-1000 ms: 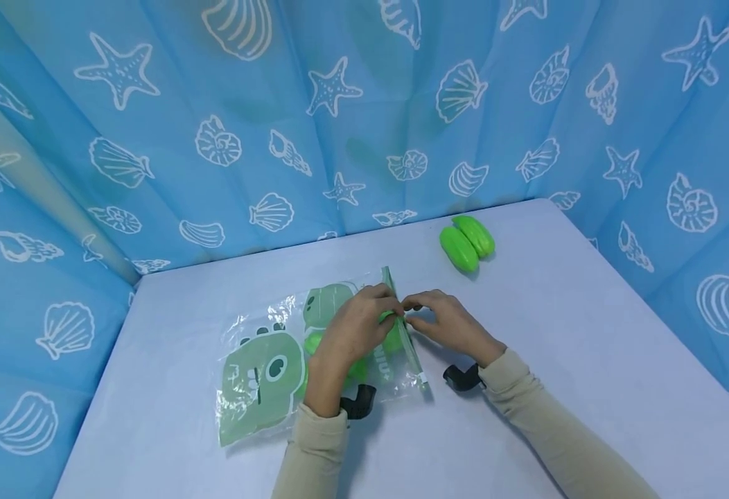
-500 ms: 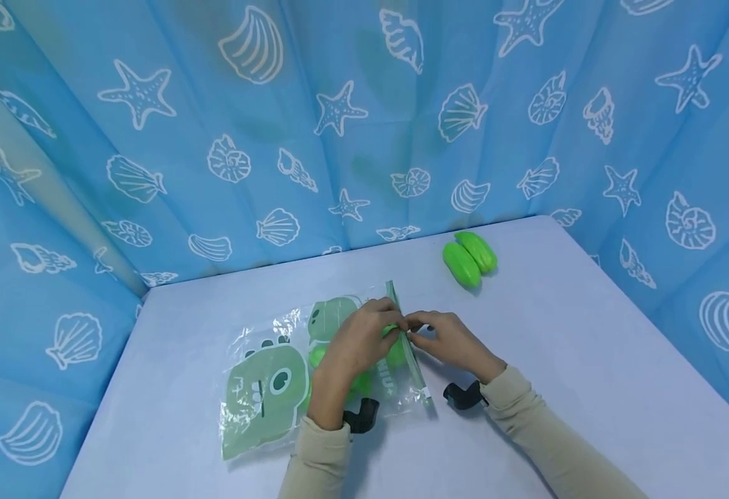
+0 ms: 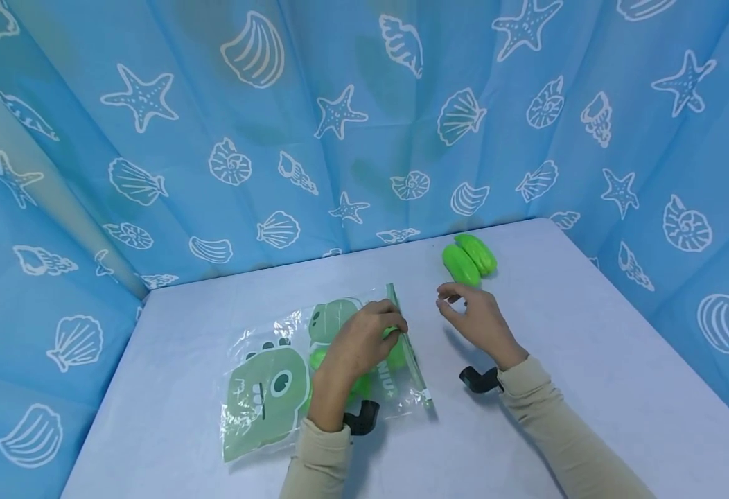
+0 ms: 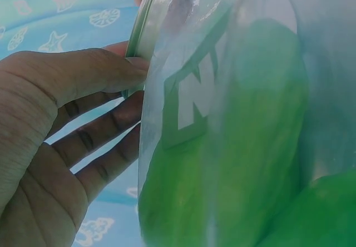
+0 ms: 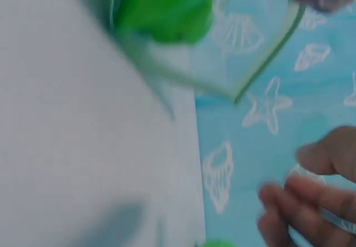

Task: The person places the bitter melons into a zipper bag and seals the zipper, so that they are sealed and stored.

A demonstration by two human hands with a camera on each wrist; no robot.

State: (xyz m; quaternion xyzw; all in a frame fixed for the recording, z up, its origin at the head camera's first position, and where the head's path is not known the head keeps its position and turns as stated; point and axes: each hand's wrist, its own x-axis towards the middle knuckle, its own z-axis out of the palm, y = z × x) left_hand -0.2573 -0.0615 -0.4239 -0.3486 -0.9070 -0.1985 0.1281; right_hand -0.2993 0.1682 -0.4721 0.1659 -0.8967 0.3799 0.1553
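A clear zip bag printed with green dinosaur faces lies on the table, with green ridged fruit-like pieces inside. My left hand pinches the bag's green zip edge between thumb and fingers. In the right wrist view the bag's mouth gapes. My right hand holds nothing; its fingers are loosely bent, apart from the bag and just in front of two long green fruit-like pieces, which lie side by side. Their exact kind is unclear.
The white table ends at the back against a blue curtain with white shells and starfish. Black curved mounts stick out at both wrists.
My right hand has let go of the bag's edge and moved right and away from me, towards the two green pieces. The left hand keeps its grip on the bag. The head view tilted slightly.
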